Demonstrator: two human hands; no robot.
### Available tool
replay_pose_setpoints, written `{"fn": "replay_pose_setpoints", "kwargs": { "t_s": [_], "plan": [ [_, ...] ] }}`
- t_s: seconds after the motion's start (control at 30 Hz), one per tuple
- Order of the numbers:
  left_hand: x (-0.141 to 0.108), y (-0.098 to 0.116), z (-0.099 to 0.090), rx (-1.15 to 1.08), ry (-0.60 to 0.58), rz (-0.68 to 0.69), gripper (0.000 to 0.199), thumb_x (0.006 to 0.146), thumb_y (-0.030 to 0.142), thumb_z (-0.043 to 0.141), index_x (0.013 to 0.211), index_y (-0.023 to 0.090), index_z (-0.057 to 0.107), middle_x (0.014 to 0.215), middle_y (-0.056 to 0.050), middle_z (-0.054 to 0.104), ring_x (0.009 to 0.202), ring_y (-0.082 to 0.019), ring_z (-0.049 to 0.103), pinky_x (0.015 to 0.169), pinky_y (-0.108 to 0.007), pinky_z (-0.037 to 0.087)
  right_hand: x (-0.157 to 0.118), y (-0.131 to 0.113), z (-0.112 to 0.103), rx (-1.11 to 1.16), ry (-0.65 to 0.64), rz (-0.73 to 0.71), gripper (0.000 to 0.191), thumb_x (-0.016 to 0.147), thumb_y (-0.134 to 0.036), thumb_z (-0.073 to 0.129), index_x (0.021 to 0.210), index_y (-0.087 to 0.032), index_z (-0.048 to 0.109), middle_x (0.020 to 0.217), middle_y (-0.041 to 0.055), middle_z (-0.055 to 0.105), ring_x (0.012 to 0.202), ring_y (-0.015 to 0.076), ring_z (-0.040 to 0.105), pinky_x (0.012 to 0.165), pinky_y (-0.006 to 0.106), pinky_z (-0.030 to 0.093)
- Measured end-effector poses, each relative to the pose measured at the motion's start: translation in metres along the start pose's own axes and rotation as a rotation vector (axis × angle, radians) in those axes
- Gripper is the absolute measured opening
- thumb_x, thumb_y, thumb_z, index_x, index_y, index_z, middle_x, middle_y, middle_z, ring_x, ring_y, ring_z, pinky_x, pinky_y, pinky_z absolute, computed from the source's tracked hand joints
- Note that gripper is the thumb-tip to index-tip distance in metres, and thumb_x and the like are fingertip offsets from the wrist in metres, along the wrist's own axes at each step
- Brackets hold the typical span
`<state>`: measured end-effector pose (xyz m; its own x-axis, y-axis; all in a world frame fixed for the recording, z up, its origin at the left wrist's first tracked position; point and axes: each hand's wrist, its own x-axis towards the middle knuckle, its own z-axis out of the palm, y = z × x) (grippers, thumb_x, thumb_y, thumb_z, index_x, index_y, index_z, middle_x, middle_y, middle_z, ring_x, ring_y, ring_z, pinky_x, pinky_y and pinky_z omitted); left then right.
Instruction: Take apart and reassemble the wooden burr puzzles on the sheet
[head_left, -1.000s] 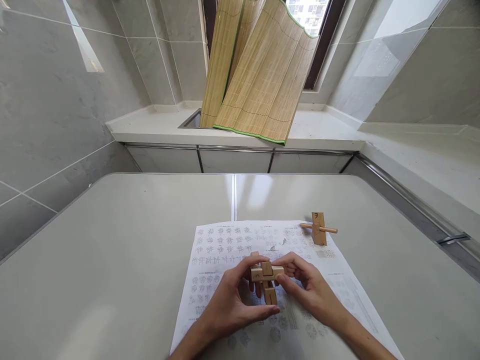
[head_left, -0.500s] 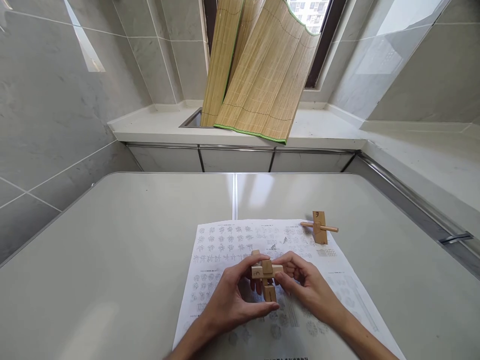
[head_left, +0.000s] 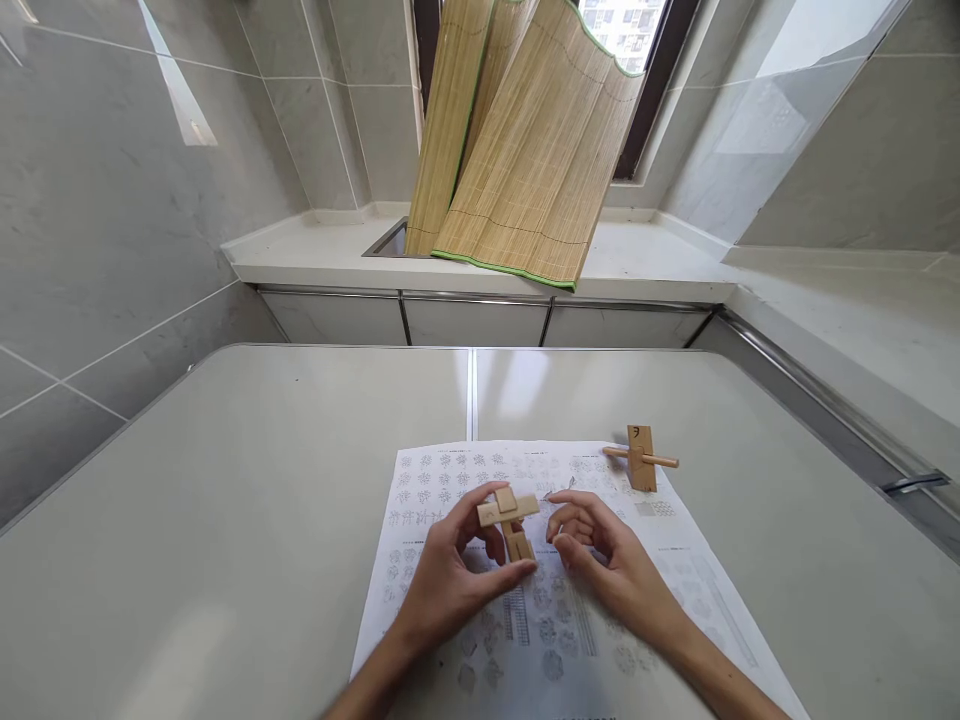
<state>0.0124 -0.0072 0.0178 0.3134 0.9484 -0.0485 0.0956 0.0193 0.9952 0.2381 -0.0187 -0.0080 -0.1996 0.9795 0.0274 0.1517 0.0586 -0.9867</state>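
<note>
Above the printed sheet, my left hand (head_left: 459,565) grips a small wooden puzzle (head_left: 508,512) made of interlocking blocks, its thumb at the lower end and its fingers at the upper end. One light block crosses the others, and dark marks show on some pieces. To the right of it, my right hand (head_left: 604,555) is apart from the puzzle, fingers curled loosely with a gap to the thumb and nothing visible between them. The printed paper sheet (head_left: 420,570) with rows of small diagrams lies under both hands.
At the sheet's upper right corner lies a flat wooden piece (head_left: 642,472) marked with a numeral, with a thin wooden rod (head_left: 664,461) through it. The pale table (head_left: 225,500) reaches a ledge (head_left: 315,262), where a bamboo mat (head_left: 525,180) leans by the window.
My right hand has let go of the wooden puzzle and drawn slightly away. My left hand has raised and tilted the puzzle, moving it a little to the left.
</note>
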Motion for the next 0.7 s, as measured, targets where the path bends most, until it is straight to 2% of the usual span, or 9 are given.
{"fn": "replay_pose_setpoints", "kwargs": {
  "t_s": [0.13,0.27,0.33,0.43,0.53,0.7],
  "plan": [
    [0.002,-0.002,-0.006,-0.001,0.142,-0.034,0.075,0.082,0.039,0.087,0.147,0.026,0.053,0.105,-0.003,0.072,0.086,-0.018,0.065,0.087,-0.033,0.055,-0.001,0.005,0.003,-0.321,-0.004,-0.145,0.021,0.101,-0.038,0.067,0.118,-0.027,0.063,0.096,0.0044,0.069,0.078,0.0209,0.062,0.071,0.034,0.054],
    [0.003,-0.004,-0.009,-0.025,0.199,-0.038,0.074,0.084,0.041,0.086,0.147,0.025,0.052,0.105,-0.002,0.072,0.087,-0.017,0.065,0.090,-0.034,0.055,-0.002,0.010,0.009,-0.511,-0.079,-0.335,0.038,0.096,-0.025,0.070,0.132,-0.028,0.059,0.118,0.0095,0.068,0.099,0.0264,0.067,0.083,0.040,0.060],
    [0.003,-0.004,-0.010,-0.026,0.203,-0.036,0.072,0.084,0.042,0.085,0.147,0.026,0.053,0.106,-0.002,0.072,0.085,-0.016,0.064,0.089,-0.033,0.055,-0.002,0.012,0.011,-0.569,-0.104,-0.378,0.046,0.095,-0.022,0.070,0.138,-0.029,0.057,0.122,0.0110,0.067,0.105,0.0288,0.067,0.086,0.043,0.061],
    [0.003,-0.004,-0.009,-0.008,0.194,-0.042,0.072,0.084,0.041,0.085,0.147,0.027,0.053,0.107,-0.002,0.072,0.083,-0.016,0.063,0.088,-0.033,0.056,-0.001,0.012,0.011,-0.602,-0.113,-0.404,0.042,0.097,-0.019,0.067,0.137,-0.030,0.059,0.119,0.0106,0.067,0.104,0.0288,0.068,0.084,0.043,0.062],
    [0.002,-0.004,-0.006,0.037,0.172,-0.021,0.071,0.084,0.040,0.085,0.146,0.027,0.053,0.106,-0.002,0.072,0.081,-0.016,0.062,0.084,-0.032,0.057,-0.001,0.011,0.011,-0.589,-0.089,-0.417,0.038,0.096,-0.016,0.066,0.132,-0.030,0.062,0.116,0.0093,0.067,0.101,0.0268,0.070,0.081,0.041,0.064],
    [0.002,-0.006,-0.003,0.092,0.133,0.036,0.067,0.085,0.039,0.084,0.144,0.028,0.055,0.102,-0.001,0.071,0.078,-0.015,0.059,0.080,-0.030,0.056,0.000,0.011,0.012,-0.613,-0.030,-0.433,0.040,0.094,-0.009,0.060,0.128,-0.028,0.064,0.116,0.0095,0.069,0.103,0.0269,0.070,0.085,0.042,0.064]
  ]
}}
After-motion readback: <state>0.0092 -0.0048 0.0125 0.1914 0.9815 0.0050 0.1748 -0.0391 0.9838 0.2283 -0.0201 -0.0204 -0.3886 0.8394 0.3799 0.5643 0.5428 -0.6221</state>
